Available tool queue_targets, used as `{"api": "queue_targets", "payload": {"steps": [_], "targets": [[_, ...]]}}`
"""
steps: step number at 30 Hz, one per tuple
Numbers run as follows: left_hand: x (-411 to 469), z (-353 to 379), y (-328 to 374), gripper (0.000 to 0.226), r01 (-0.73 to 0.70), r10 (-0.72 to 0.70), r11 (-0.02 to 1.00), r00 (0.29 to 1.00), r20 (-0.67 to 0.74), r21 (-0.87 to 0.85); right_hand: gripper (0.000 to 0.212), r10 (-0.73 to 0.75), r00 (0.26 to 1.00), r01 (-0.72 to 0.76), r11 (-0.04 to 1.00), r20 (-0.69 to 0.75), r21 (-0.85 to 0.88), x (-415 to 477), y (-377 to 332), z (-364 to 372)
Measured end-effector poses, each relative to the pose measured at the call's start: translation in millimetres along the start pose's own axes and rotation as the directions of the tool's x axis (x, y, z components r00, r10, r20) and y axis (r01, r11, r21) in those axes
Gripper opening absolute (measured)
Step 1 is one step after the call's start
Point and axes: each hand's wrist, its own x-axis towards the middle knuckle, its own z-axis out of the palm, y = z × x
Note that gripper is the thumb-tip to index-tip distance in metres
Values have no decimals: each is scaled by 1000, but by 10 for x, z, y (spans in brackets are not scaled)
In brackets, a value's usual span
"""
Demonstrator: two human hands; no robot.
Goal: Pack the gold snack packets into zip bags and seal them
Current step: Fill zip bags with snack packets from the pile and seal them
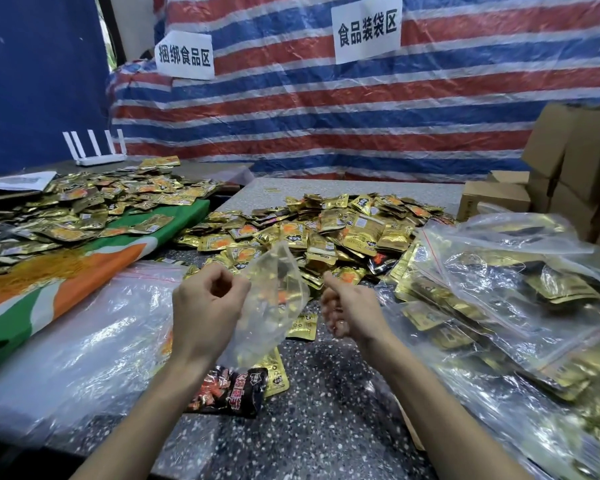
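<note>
My left hand (207, 306) pinches the edge of a clear empty zip bag (272, 306) and holds it up above the speckled table (326, 410). My right hand (349, 311) hovers just right of the bag, fingers loosely curled, thumb up, holding nothing. A big heap of gold snack packets (326, 233) lies behind the hands. Filled zip bags of gold packets (499, 299) are stacked at the right. A single gold packet (303, 327) lies on the table between my hands.
A pile of empty clear zip bags (94, 334) lies at the left, beside a green and orange cloth (84, 271) bearing more gold packets (73, 209). A black and red snack packet (232, 391) lies near my left wrist. Cardboard boxes (568, 168) stand at the far right.
</note>
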Motion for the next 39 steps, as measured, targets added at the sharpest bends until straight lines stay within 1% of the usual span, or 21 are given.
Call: {"api": "queue_targets", "payload": {"steps": [2,4,6,9,12,15,17,20,22,23,26,29,31,33,36,38,39], "targets": [[8,31,1,27,4,-4,1000,1000,24,1,33,59,990,-61,998,-130,-13,239,-33,42],[0,71,-6,29,22,-21,1000,999,48,-9,33,207,962,-187,975,-178,123,503,-80,85],[-17,91,-10,29,40,-38,999,996,79,-32,36,333,929,-279,917,-163,284,762,-115,104],[-56,76,7,27,57,-49,997,990,132,-59,42,385,897,-304,893,-216,332,1067,-110,97],[-74,22,21,26,76,-63,993,989,137,-89,45,423,869,-327,880,-256,344,1247,-88,76],[-53,-27,15,26,86,-72,992,987,141,-96,49,433,850,-334,883,-299,331,1338,-86,35],[-29,-51,1,25,99,-85,990,986,142,-97,50,401,861,-316,904,-313,287,1378,-108,37],[-7,-46,-18,26,119,-104,988,984,145,-101,36,333,876,-258,934,-347,245,1402,-196,21],[-10,-11,-27,28,115,-100,989,984,148,-97,36,282,872,-228,958,-399,176,1380,-281,-18],[-11,14,-27,29,121,-105,987,983,151,-103,36,251,880,-204,966,-403,156,1337,-341,-32],[-3,91,-30,31,157,-138,981,977,164,-112,34,137,918,-118,990,-373,73,1208,-533,-93],[-3,154,-53,32,197,-177,974,971,162,-115,13,24,956,-24,1000,-292,4,957,-836,-211],[-17,187,-59,31,227,-204,966,964,168,-126,9,-76,966,66,997,-246,-47,761,-1067,-300],[-24,225,-45,32,257,-231,956,957,173,-141,5,-139,972,128,989,-189,-67,525,-1262,-353],[-20,281,12,33,287,-262,947,949,176,-141,4,-142,990,141,989,-25,-50,206,-1423,-385],[-19,309,60,32,309,-280,939,942,182,-150,4,-107,989,118,987,105,-109,47,-1464,-396],[-22,318,83,33,314,-286,937,941,182,-153,5,-95,986,118,979,141,-168,-5,-1466,-397]]}}
